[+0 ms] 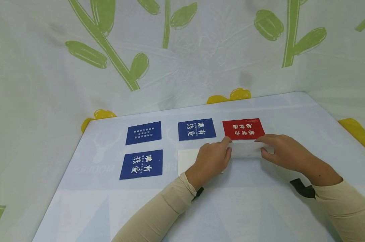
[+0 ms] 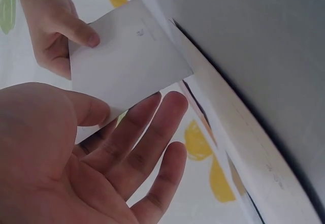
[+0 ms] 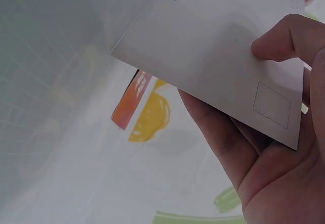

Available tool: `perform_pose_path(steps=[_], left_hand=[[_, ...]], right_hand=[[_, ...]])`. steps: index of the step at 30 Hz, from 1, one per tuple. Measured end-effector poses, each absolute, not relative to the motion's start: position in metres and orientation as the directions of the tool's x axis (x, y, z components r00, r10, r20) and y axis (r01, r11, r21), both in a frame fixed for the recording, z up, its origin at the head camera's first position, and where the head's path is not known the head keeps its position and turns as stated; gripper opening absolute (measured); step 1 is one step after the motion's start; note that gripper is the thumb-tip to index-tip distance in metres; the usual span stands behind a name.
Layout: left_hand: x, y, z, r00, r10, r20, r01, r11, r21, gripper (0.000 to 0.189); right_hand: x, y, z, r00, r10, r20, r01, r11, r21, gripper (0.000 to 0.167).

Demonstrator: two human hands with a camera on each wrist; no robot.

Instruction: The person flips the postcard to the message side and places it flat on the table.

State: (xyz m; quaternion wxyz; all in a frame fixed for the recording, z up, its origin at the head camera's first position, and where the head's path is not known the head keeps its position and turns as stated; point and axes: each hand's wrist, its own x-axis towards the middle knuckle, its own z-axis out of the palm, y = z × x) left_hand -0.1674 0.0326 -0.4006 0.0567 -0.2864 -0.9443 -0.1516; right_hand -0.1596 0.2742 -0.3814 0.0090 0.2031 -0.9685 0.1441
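Both hands hold one white postcard (image 1: 245, 150) up off the table, tilted, at its two ends. My left hand (image 1: 211, 158) pinches its left end between thumb and fingers. The right hand (image 1: 280, 150) grips the other end, with the thumb on the white face. Printed lines and a stamp box show on that postcard (image 3: 213, 56) in the right wrist view; its other face is hidden. Just beyond it lies a red card (image 1: 243, 129) with white characters. A white card (image 1: 186, 160) lies flat, partly covered by my left hand.
Three blue cards with white characters lie on the table: one at the far left (image 1: 144, 133), one in the back middle (image 1: 197, 129), one at the near left (image 1: 141, 164). A leaf-patterned cloth (image 1: 200, 67) hangs behind the table's back edge.
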Motion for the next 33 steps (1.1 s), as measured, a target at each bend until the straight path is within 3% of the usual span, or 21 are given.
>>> perform_pose_path(steps=[15,23,33], left_hand=[[-0.1661,0.0324,-0.4014,-0.843,0.512,0.164,0.538,0.8,0.265,0.037],[-0.1654,0.0308,-0.4002,-0.847,0.506,0.163,0.532,0.795,0.293,0.042],[-0.1653,0.0311,-0.4006,-0.856,0.507,0.105,0.513,0.804,0.302,0.058]], right_hand=[[-0.158,0.2743,-0.3784,-0.91,-0.396,0.12,-0.414,0.867,-0.278,0.048],[-0.1591,0.2766,-0.3817,-0.878,-0.42,0.229,-0.471,0.842,-0.262,0.053],[-0.1599,0.2753,-0.3841,-0.905,-0.388,0.176,-0.423,0.862,-0.279,0.063]])
